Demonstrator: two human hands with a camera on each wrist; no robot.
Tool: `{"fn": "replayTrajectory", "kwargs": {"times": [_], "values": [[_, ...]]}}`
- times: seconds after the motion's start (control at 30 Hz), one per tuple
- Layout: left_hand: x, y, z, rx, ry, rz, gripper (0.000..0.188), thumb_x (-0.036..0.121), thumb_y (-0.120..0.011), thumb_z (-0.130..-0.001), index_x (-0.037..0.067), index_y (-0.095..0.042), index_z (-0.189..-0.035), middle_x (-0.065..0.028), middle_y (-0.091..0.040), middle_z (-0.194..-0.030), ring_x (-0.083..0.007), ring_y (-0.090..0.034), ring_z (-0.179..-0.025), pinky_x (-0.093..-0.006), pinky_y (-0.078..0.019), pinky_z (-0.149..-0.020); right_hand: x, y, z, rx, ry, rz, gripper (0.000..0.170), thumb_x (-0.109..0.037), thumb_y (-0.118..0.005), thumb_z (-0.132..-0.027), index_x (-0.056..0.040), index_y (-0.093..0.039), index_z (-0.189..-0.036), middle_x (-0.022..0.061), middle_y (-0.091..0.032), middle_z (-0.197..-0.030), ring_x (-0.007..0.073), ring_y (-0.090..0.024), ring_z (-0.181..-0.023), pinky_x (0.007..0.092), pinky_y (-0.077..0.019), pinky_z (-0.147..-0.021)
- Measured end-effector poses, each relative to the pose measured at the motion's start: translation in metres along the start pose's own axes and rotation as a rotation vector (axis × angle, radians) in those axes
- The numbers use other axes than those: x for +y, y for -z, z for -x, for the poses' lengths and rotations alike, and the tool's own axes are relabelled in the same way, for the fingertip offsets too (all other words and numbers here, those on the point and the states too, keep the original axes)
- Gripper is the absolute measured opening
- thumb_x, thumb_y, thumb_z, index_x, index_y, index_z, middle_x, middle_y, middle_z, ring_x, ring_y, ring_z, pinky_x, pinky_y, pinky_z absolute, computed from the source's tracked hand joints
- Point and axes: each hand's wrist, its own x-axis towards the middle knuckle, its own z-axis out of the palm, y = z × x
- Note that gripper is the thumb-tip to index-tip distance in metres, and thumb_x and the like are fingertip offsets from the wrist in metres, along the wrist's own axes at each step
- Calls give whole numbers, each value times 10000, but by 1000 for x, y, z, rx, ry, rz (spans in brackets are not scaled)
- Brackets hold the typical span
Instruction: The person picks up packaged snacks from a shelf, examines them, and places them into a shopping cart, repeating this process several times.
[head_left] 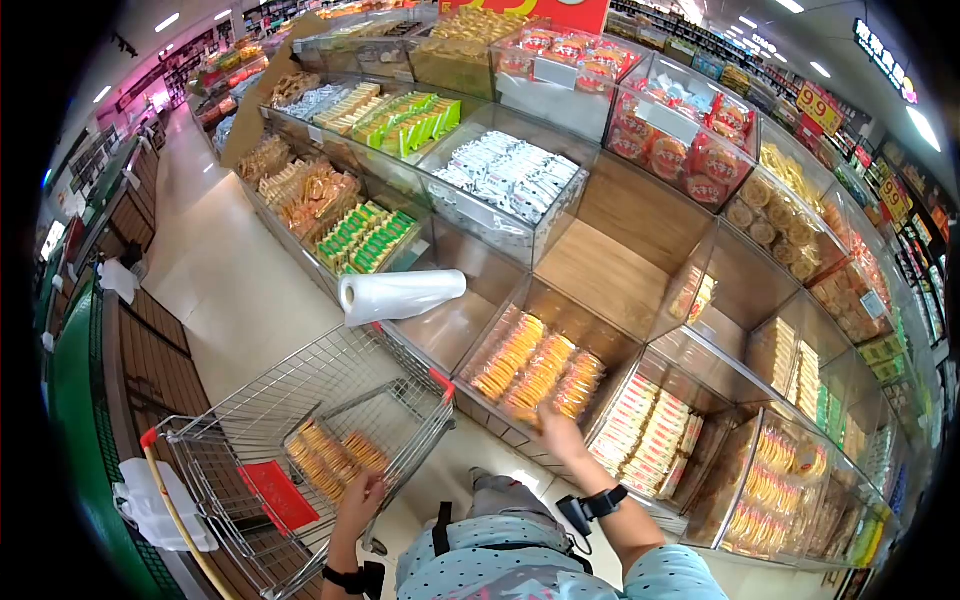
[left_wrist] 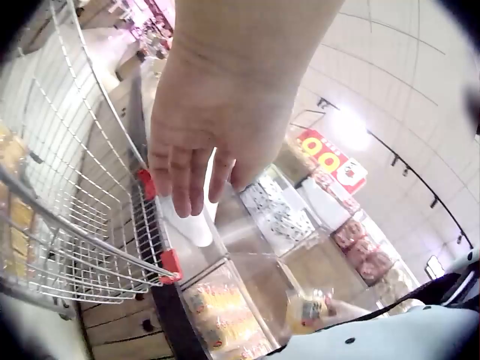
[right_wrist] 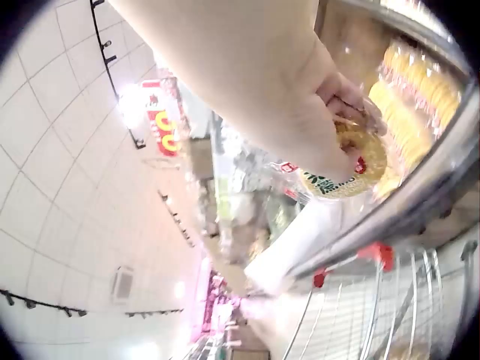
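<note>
The right hand (head_left: pixel 562 438) (right_wrist: pixel 300 112) grips a clear-wrapped pack of round yellow biscuits (right_wrist: pixel 367 166) at the front edge of a clear bin. Rows of similar packs (head_left: pixel 541 372) (right_wrist: pixel 405 124) lie in that bin. In the left wrist view the gripped pack (left_wrist: pixel 304 311) shows beside the bin. The left hand (head_left: pixel 360 502) (left_wrist: pixel 214 135) is empty, its fingers hanging loosely, near the shopping cart (head_left: pixel 236 395) (left_wrist: pixel 90 259). Several biscuit packs (head_left: pixel 325 458) (left_wrist: pixel 19 225) lie in the cart, just beyond the left hand in the head view.
A roll of plastic bags (head_left: pixel 405 296) lies on the bins between the cart and a bin of white packets (head_left: pixel 510 175). White-and-red packs (head_left: pixel 648 432) fill the bin to the right. A wooden-bottomed bin (head_left: pixel 605 270) stands behind. Red-wrapped packs (head_left: pixel 668 158) are farther back.
</note>
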Motion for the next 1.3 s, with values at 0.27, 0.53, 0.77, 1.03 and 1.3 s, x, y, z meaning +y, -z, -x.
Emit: {"fn": "replayTrajectory", "kwargs": {"times": [0.27,0.53,0.77,1.03,1.3], "values": [[-41,-6,33,231,234,84,194,73,-403,-805,-3,-447,-978,-74,-521,-786,-114,-514,-671,-221,-423,-607,114,-63,-35,-448,-153,244,399,-143,-526,-617,-2,-449,-982,197,-549,-776,312,-540,-737,359,-443,-629],[-61,-14,66,445,307,7,174,111,-407,-807,13,-491,-924,-43,-538,-694,-87,-502,-615,-195,-390,-497,129,-99,-57,-642,-307,362,298,-196,-463,-686,-63,-530,-945,93,-547,-947,224,-523,-888,338,-435,-694],[-59,-19,85,473,368,32,162,109,-397,-812,30,-494,-915,-37,-544,-691,-85,-511,-596,-190,-379,-487,118,-73,-62,-676,-249,359,319,-175,-493,-653,-160,-511,-971,86,-548,-933,227,-527,-870,326,-437,-686],[-47,-21,67,437,381,-6,166,120,-413,-812,1,-492,-895,-53,-528,-689,-101,-510,-610,-211,-406,-543,154,-116,-57,-511,-312,297,278,-313,-451,-718,-179,-524,-951,75,-548,-939,250,-537,-833,354,-442,-659],[-48,-22,45,376,275,-39,138,82,-426,-797,7,-490,-894,-60,-522,-685,-103,-499,-599,-218,-410,-552,155,-117,-49,-293,-249,164,352,-342,-499,-700,-43,-520,-885,152,-549,-888,281,-537,-803,346,-436,-664]]}}
